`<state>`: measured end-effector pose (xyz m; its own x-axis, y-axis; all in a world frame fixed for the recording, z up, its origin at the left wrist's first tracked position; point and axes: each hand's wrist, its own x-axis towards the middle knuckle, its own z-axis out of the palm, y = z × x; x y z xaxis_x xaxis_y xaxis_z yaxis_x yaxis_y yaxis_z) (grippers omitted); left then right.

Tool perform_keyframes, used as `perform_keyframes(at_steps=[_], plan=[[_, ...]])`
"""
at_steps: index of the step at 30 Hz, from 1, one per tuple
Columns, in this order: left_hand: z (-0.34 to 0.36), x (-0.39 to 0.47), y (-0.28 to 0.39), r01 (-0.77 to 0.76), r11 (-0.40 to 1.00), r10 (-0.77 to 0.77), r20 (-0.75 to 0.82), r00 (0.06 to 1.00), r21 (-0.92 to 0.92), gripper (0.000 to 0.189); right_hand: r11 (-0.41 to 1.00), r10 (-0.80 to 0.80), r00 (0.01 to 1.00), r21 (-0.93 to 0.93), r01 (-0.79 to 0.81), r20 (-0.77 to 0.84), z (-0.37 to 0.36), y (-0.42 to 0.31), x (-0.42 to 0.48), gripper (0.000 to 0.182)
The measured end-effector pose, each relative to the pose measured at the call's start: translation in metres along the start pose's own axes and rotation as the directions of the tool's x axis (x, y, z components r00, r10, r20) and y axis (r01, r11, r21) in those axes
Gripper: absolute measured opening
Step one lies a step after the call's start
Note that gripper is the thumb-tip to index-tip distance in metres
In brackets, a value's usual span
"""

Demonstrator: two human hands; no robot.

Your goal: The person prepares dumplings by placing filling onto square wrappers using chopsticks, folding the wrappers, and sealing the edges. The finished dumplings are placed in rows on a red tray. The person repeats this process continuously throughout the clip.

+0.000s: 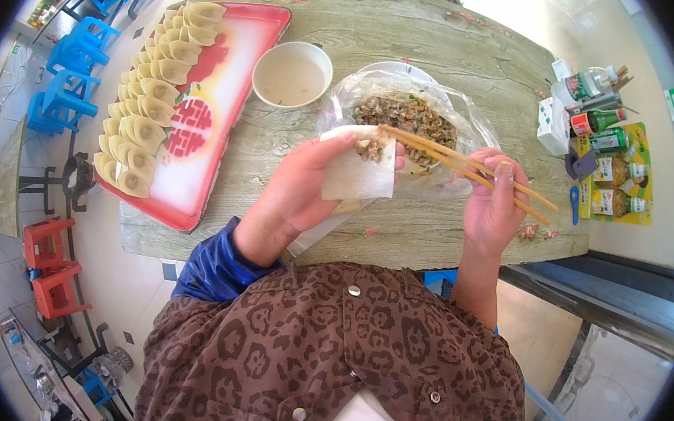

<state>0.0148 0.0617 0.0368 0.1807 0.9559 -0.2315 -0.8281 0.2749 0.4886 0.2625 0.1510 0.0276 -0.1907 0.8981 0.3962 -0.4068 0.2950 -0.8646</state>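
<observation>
Across my left hand (pixel 305 183) lies a square dough wrapper (pixel 355 176), held under the thumb, with its upper edge folded over. A small lump of minced filling (pixel 371 148) rests on it. My right hand (pixel 495 198) grips a pair of wooden chopsticks (pixel 458 162), their tips touching the wrapper beside the filling. Just beyond the hands, more minced filling (pixel 404 119) with green bits sits in a clear plastic bag (pixel 351 87) over a white plate (pixel 403 69). Beneath my left hand, more wrappers (pixel 348 207) lie partly hidden on a plastic sheet (pixel 315 236).
A red-rimmed tray (pixel 233 100) at the left carries rows of folded dumplings (pixel 144 101). Next to it stands a white bowl (pixel 292 74) of cloudy liquid. Along the table's right edge are a tissue pack (pixel 552 125), a plastic bottle (pixel 582 85) and a blue-handled tool (pixel 574 205).
</observation>
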Motion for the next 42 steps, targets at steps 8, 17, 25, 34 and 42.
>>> perform_keyframes(at_steps=[8, 17, 25, 34, 42], plan=[[-0.005, 0.003, -0.002, -0.013, 1.000, 0.013, -0.011, 1.000, -0.010, 0.050, 1.000, 0.001, 1.000, -0.012, -0.002, -0.026, -0.007, -0.007, 0.001, 0.026], [-0.012, 0.004, -0.005, -0.026, 0.997, 0.022, -0.067, 0.997, -0.068, 0.048, 0.997, 0.062, 0.997, -0.046, -0.060, 0.047, -0.006, -0.006, -0.001, 0.026], [-0.005, 0.002, -0.002, -0.012, 1.000, 0.012, -0.049, 0.999, -0.001, 0.048, 0.999, 0.000, 1.000, -0.044, 0.001, 0.003, 0.002, 0.001, 0.000, 0.025], [-0.008, 0.003, -0.004, 0.000, 1.000, -0.002, -0.080, 0.997, -0.017, 0.049, 0.998, 0.063, 0.997, 0.004, -0.063, 0.034, 0.001, -0.003, -0.001, 0.025], [-0.008, 0.003, -0.005, -0.008, 1.000, 0.009, -0.103, 0.995, 0.008, 0.049, 0.998, 0.060, 0.997, -0.022, -0.059, 0.050, 0.005, -0.001, -0.002, 0.025]])
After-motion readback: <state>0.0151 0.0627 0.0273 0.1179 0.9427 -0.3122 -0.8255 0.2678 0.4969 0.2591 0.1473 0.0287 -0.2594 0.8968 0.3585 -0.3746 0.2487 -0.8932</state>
